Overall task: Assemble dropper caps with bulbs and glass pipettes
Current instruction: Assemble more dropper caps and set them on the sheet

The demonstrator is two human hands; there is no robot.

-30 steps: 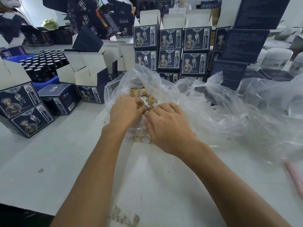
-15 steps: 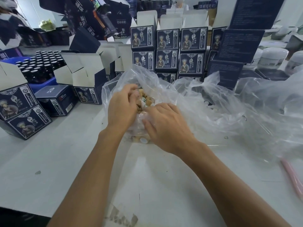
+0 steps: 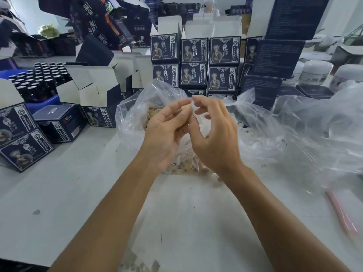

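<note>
Head view, going from 9 o'clock across to 3 o'clock. At 9 o'clock dark printed boxes (image 3: 18, 134) lie on the white counter (image 3: 64, 193), and toward 10 o'clock a blue tray of dark bottles (image 3: 37, 79) sits behind open cartons (image 3: 92, 89). At 12 o'clock more printed boxes are stacked in a wall (image 3: 194, 63).

My left hand (image 3: 167, 132) is raised over the mouth of a clear plastic bag (image 3: 133, 116); its grip is closed, thumb and fingertips pinching a small tan cap (image 3: 186, 109). Under both hands more tan caps (image 3: 185, 165) show through the bag on the counter.

My right hand (image 3: 214, 134) is just beside the left, at the same height. Its forefinger and thumb are bent toward the cap, touching it or a bit of clear film at its 3 o'clock edge; I cannot tell which, nor whether that grip has hold of anything. The other fingers are loosely curled.

Further toward 3 o'clock small white pieces (image 3: 242, 128) lie inside a second clear bag (image 3: 318, 130). White jars (image 3: 316, 72) stand at 2 o'clock, and a pink strip (image 3: 341, 213) lies on the counter at 4 o'clock.
</note>
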